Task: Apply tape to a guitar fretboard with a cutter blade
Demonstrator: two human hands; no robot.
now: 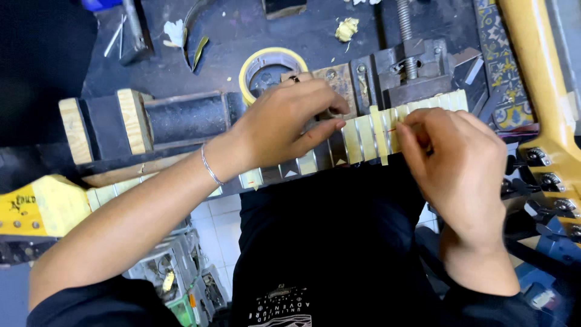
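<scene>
Two bare hands work over a guitar neck (339,154) lying across the middle of the frame, its yellow heel (45,206) at the left edge and its fingerboard partly covered in pale masking tape. At upper right a dark bench vise (411,69) stands just behind the neck. The left hand (284,121) rests on the fingerboard at centre, fingers bent, forefinger pressing the taped frets. The right hand (457,160) pinches a tape strip (380,136) draped across the neck. Behind the left hand lies a tape roll (272,66).
</scene>
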